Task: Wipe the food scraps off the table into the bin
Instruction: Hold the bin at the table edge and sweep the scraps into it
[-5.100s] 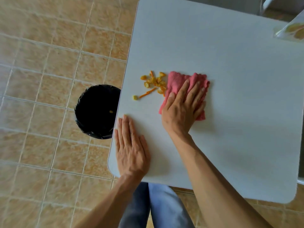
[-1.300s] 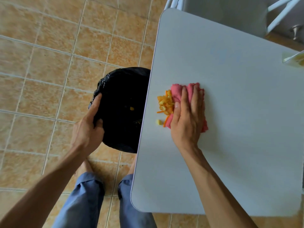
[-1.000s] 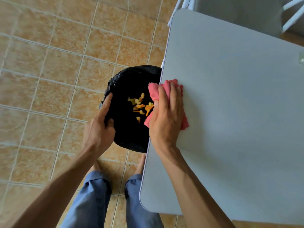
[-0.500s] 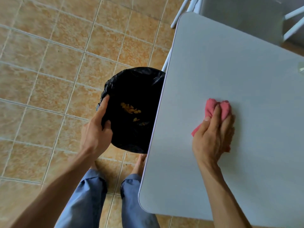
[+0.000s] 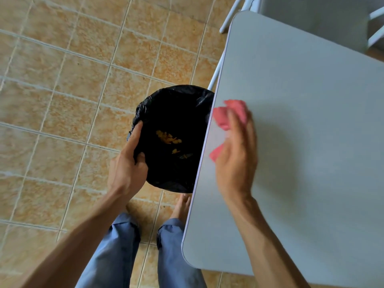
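A black-lined bin (image 5: 178, 104) stands on the floor, tucked against the left edge of the grey table (image 5: 301, 121). Orange and yellow food scraps (image 5: 168, 138) lie at the bottom of the bin. My left hand (image 5: 126, 169) grips the bin's near-left rim. My right hand (image 5: 236, 154), blurred by motion, presses a pink cloth (image 5: 226, 117) on the table right at its left edge, beside the bin. No scraps show on the tabletop.
Tan tiled floor (image 5: 68, 100) surrounds the bin. My legs in blue trousers (image 5: 116, 252) and a bare foot (image 5: 182, 206) are below the bin. White chair or table legs (image 5: 230, 17) stand at the far end of the table.
The scraps went over the table edge into the bin. My right hand then drew the cloth back to the right and has now swept it left to the edge again. My left hand keeps hold of the bin.
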A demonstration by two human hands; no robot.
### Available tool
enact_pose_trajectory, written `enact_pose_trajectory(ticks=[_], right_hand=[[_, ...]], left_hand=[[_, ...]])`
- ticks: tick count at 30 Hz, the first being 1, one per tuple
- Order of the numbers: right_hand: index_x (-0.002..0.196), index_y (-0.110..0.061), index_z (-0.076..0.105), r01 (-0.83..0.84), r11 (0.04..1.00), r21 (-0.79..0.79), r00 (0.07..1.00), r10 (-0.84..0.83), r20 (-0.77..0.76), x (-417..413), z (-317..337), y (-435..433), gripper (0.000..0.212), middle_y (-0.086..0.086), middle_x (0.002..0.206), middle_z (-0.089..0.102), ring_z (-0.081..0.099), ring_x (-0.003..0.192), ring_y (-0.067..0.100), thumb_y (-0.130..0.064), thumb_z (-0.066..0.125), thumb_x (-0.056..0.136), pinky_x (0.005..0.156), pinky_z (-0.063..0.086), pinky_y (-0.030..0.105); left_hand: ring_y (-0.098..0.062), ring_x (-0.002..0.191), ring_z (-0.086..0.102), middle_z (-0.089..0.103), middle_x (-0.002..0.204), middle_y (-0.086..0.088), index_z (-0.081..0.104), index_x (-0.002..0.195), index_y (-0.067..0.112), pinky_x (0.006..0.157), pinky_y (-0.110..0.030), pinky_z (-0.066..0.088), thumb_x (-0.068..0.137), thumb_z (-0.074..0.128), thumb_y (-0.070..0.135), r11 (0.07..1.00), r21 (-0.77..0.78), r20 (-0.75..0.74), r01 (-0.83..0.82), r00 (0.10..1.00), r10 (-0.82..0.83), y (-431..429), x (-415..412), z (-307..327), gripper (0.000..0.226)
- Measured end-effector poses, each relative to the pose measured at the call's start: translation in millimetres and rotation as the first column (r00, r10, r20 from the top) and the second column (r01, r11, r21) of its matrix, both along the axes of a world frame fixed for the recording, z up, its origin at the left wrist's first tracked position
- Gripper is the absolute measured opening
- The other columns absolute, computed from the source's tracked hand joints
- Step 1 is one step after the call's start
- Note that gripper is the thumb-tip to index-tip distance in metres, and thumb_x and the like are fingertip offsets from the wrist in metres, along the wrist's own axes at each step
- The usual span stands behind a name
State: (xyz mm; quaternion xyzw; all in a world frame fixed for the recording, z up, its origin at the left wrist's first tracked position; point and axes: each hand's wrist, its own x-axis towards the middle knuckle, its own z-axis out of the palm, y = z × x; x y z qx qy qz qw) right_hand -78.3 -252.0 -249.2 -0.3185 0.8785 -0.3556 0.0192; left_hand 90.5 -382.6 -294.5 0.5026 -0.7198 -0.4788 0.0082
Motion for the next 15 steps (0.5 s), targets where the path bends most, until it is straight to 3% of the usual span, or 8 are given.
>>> enact_pose_trajectory(ticks=[1,2,4,6,8,10,13,15], right_hand=[[0.142,-0.001,0.054,0.065,0.998,-0.001,0.997,-0.065,-0.038,-7.5,0.3,11.5,0.061,-0.020,0.140,0.047,0.053,0.125,-0.010,0.017,0.038,0.086,0.080,0.050,0.005],[0.142,-0.002,0.055,0.132,0.990,0.048,0.988,-0.128,-0.087,-15.4,-1.6,22.9,0.055,-0.011,0.145,0.048,0.050,0.133,-0.004,0.011,0.039,0.091,0.094,0.049,0.010],[0.148,-0.014,0.052,0.229,0.942,0.246,0.972,-0.206,-0.114,-22.0,-12.3,39.6,0.047,0.012,0.161,0.039,0.037,0.150,0.030,-0.012,0.042,0.102,0.115,0.044,0.047],[0.151,-0.027,0.050,0.300,0.874,0.383,0.953,-0.296,-0.071,-17.2,-19.9,44.9,0.047,0.022,0.169,0.020,0.020,0.156,0.044,-0.032,0.043,0.105,0.122,0.026,0.061],[0.150,-0.033,0.052,0.332,0.867,0.373,0.943,-0.316,-0.106,-10.1,-13.5,36.3,0.045,0.022,0.170,0.015,0.014,0.158,0.042,-0.039,0.045,0.106,0.123,0.018,0.062],[0.148,-0.028,0.055,0.304,0.907,0.291,0.951,-0.271,-0.148,4.2,-3.5,19.8,0.043,0.023,0.169,0.020,0.017,0.157,0.042,-0.036,0.046,0.107,0.125,0.019,0.059],[0.149,-0.023,0.054,0.099,0.974,0.203,0.993,-0.083,-0.087,43.1,2.2,-18.5,0.044,0.022,0.167,0.025,0.019,0.157,0.039,-0.031,0.048,0.106,0.129,0.019,0.050],[0.151,-0.025,0.052,-0.024,0.982,0.189,1.000,0.026,-0.004,65.1,0.0,-42.5,0.046,0.019,0.169,0.024,0.016,0.159,0.035,-0.032,0.049,0.106,0.130,0.018,0.041]], left_hand=[[-0.043,0.060,0.059,0.071,0.099,-0.019,0.021,0.148,0.058,0.045,-0.048,0.045,0.091,0.043,0.000,1.000,0.002,0.001,-0.001,1.000,0.001,-1.0,2.4,-2.1,0.084],[-0.043,0.060,0.060,0.071,0.099,-0.018,0.021,0.148,0.058,0.045,-0.048,0.045,0.091,0.043,0.000,1.000,0.005,0.000,-0.005,1.000,0.005,-1.8,4.8,-4.1,0.084],[-0.043,0.060,0.060,0.071,0.095,-0.014,0.022,0.148,0.058,0.045,-0.049,0.046,0.090,0.043,-0.001,1.000,0.019,-0.003,-0.014,1.000,0.014,-3.0,10.7,-6.6,0.085],[-0.043,0.062,0.061,0.065,0.088,0.000,0.022,0.148,0.058,0.047,-0.052,0.047,0.089,0.043,-0.001,0.999,0.035,0.002,-0.022,1.000,0.022,-4.1,16.7,-6.8,0.086],[-0.040,0.063,0.063,0.052,0.079,0.019,0.022,0.149,0.056,0.048,-0.053,0.050,0.088,0.043,-0.002,0.999,0.035,0.015,-0.023,1.000,0.022,-6.3,22.0,-5.4,0.087],[-0.038,0.064,0.064,0.041,0.080,0.032,0.023,0.149,0.055,0.049,-0.052,0.052,0.087,0.043,-0.002,0.999,0.036,0.007,-0.030,1.000,0.030,-10.9,28.3,-5.3,0.087],[-0.006,0.066,0.057,0.038,0.081,0.036,0.025,0.150,0.052,0.067,-0.042,0.054,0.087,0.044,-0.004,0.997,0.032,0.000,-0.076,0.997,0.076,-23.2,43.3,-9.5,0.086],[0.000,0.066,0.052,0.038,0.081,0.037,0.027,0.151,0.050,0.066,-0.043,0.052,0.088,0.045,-0.004,0.995,0.014,0.015,-0.096,0.995,0.096,-32.9,55.3,-6.2,0.085]])
